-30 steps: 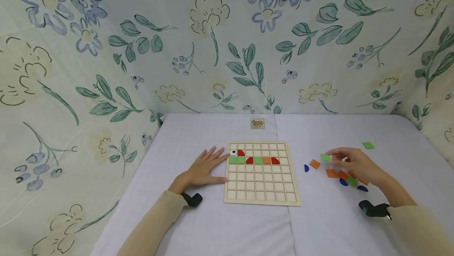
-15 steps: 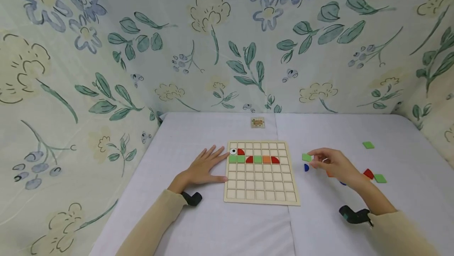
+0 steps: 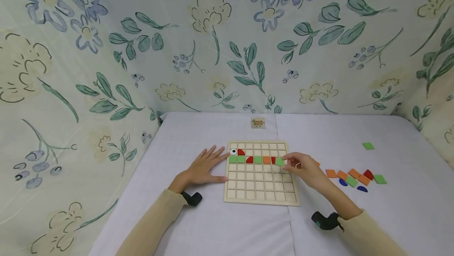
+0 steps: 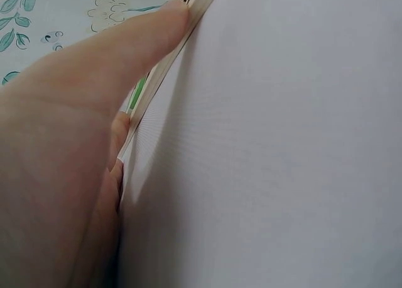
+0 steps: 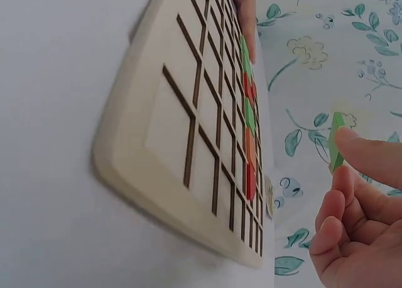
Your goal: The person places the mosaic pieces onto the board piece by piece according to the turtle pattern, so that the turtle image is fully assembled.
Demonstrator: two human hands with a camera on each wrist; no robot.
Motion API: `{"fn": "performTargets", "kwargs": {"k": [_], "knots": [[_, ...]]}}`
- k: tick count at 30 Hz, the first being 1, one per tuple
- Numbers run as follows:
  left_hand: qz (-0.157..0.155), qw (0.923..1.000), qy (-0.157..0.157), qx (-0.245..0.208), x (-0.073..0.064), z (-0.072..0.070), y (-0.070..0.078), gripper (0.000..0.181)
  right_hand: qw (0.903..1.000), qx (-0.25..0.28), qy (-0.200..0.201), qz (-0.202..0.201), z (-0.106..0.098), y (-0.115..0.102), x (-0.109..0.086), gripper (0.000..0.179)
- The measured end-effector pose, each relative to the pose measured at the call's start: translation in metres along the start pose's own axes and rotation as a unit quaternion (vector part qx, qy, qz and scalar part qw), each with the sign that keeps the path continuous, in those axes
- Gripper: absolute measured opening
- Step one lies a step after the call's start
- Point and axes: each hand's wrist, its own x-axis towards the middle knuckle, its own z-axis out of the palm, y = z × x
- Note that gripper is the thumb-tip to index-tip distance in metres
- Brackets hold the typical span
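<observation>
Over the right side of the board (image 3: pixel 260 187), the right hand (image 3: pixel 306 170) pinches a green tile (image 3: pixel 279 162); the left hand (image 3: pixel 199 170), spread with grip released, touches its left edge.

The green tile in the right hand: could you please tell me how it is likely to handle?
The green tile is probably stiff, looking unbent in the right hand. Its thin edge suggests little weight. Being flat with straight sides, it would likely slide rather than roll if pushed.
</observation>
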Motion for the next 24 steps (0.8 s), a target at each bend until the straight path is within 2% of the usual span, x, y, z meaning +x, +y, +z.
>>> {"fn": "performTargets", "kwargs": {"k": [8, 15, 19, 24], "knots": [[0.004, 1.0, 0.003, -0.002, -0.001, 0.0, -0.001, 0.097, 0.9992, 0.026, -0.024, -0.021, 0.031, -0.009, 0.012, 0.027], [0.005, 1.0, 0.003, -0.004, 0.0, 0.001, -0.001, 0.097, 0.9978, 0.036, -0.027, -0.05, 0.055, -0.018, 0.023, 0.024], [0.002, 1.0, 0.001, -0.002, -0.001, 0.0, -0.001, 0.097, 0.9981, 0.034, -0.03, -0.043, 0.067, -0.023, 0.029, 0.023], [0.007, 1.0, 0.004, -0.004, -0.001, -0.002, 0.0, 0.096, 0.999, 0.033, -0.029, -0.013, 0.078, -0.029, 0.037, 0.023]]}}
